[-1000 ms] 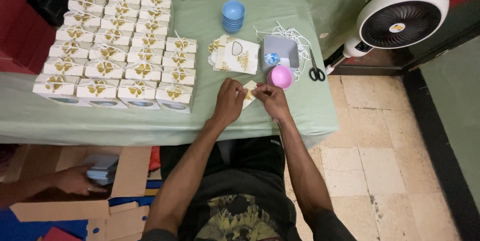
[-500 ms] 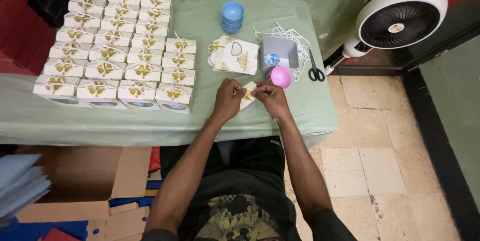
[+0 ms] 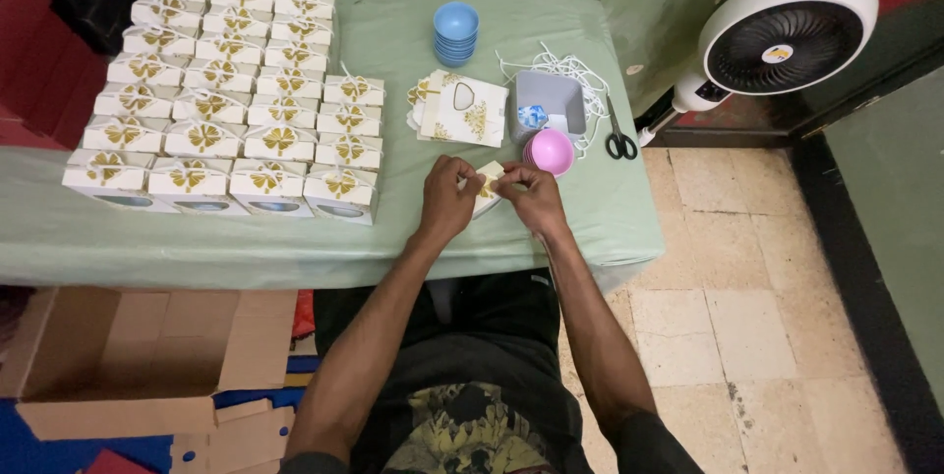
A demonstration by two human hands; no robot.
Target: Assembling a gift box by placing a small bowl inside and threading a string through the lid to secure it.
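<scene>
Favour box in hand: a small white card piece with gold print [image 3: 489, 179], pinched between both hands at the near edge of the green-covered table [image 3: 393, 31], mostly hidden by the fingers; its exact fold state cannot be made out.
Left hand: left hand [image 3: 447, 201] is closed on the left side of the piece, fingers curled over it.
Right hand: right hand [image 3: 532, 197] grips the right side with its fingertips, knuckles up.
Doing the fold well: judging by the grip, keep both thumbs close to the crease, press flat against the table, and line the edges up before closing so the gold motif sits centred as on the finished ones.
Flat blanks: one loose stack of unfolded white-and-gold cards [image 3: 460, 108] just beyond the hands; the number of sheets cannot be counted.
Finished boxes: rows of white boxes with gold bows [image 3: 231, 81] to the left, roughly thirty in view, the far rows cut off.
Bowls: one stack of blue bowls [image 3: 456, 31]; one pink bowl [image 3: 551, 151].
Tray: one grey tray [image 3: 547, 105], with white cord [image 3: 565, 69] behind it.
Scissors: one pair of scissors [image 3: 619, 137].
Fan: one fan [image 3: 787, 36] on the floor to the right.
Carton: one open cardboard carton [image 3: 147, 351] below the table.
</scene>
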